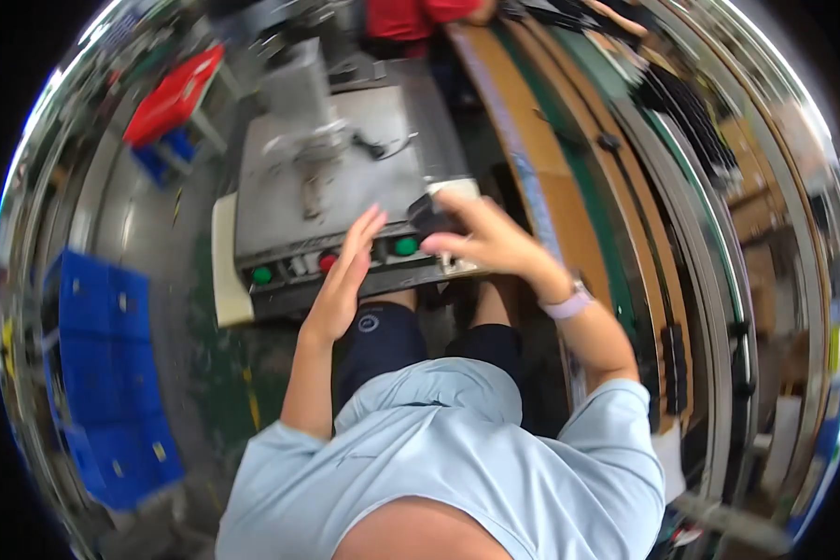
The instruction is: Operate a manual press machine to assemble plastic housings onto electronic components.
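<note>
My right hand [488, 233], blurred, has its thumb and fingers around a dark block-like object [429, 217] over the front right corner of a bench machine. The object's exact kind is too smeared to tell. With fingers straight and close together, my left hand [339, 285] hovers at the machine's front edge and holds nothing. A red button [328, 261] is beside its fingers. One green button [406, 245] lies between my two hands, and another green button [261, 275] sits farther left. On the metal plate [275, 201] rests a small black thing with a cable [369, 145].
A grey upright column [297, 84] rises from the machine's back. Blue bins [112, 373] stand on the left, and a red-topped stand [175, 96] is beyond. A long conveyor line [569, 196] runs along my right. A person in red [411, 19] is at the far side.
</note>
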A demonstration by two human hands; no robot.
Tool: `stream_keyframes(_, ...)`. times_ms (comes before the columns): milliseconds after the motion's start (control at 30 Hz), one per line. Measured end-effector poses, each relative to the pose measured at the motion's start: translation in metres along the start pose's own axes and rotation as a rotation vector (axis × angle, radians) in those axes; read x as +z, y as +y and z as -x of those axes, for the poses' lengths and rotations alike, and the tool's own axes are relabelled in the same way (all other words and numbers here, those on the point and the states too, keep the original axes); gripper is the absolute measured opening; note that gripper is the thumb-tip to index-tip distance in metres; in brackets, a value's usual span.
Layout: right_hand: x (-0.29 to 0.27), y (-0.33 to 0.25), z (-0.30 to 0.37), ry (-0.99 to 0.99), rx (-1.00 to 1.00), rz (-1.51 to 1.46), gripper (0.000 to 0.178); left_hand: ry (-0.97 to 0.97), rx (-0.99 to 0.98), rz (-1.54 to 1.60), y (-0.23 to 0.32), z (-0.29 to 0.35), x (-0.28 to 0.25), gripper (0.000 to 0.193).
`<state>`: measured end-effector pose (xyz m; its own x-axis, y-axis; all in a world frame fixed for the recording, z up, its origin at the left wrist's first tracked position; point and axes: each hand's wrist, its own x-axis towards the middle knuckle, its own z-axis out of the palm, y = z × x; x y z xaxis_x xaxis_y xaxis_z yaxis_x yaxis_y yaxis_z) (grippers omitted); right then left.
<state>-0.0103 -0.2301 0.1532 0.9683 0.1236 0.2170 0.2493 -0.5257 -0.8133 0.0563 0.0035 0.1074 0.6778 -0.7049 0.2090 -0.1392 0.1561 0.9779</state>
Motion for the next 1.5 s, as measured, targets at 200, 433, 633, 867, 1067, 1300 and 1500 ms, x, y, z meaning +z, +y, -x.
stream_keyframes(200, -0.238, 0.043, 0.159, 0.76, 0.527, 0.951, 0.027, -0.28, -0.357, 0.079, -0.039, 0.04, 0.006, 0.058)
stream_keyframes(433, -0.267, 0.098, 0.359, 0.765, 0.851, 1.392, 0.043, -0.325, -0.381, 0.095, -0.064, 0.054, 0.012, 0.035)
stream_keyframes(633, -0.137, 0.057, 0.381, 0.642, 0.925, 1.023, 0.053, -0.093, -0.314, 0.112, -0.05, 0.043, -0.019, 0.024)
stream_keyframes(867, -0.142, -0.017, 0.307, 0.83, 0.5, 1.322, 0.054, 0.461, 0.093, -0.007, -0.058, -0.05, -0.11, 0.007)
stream_keyframes(1067, -0.164, -0.107, 0.153, 1.023, -0.054, 0.437, 0.06, 0.447, 0.526, -0.778, -0.111, -0.159, -0.187, 0.047)
stream_keyframes(1300, -0.106, -0.037, -0.024, 0.568, 0.038, 0.308, 0.042, 0.215, 0.191, -0.099, -0.088, -0.162, -0.204, 0.069)
stream_keyframes(1500, 0.01, 0.1, -0.165, 0.328, -0.164, 0.05, 0.047, 0.119, 0.268, 0.957, -0.074, -0.061, -0.165, 0.069)
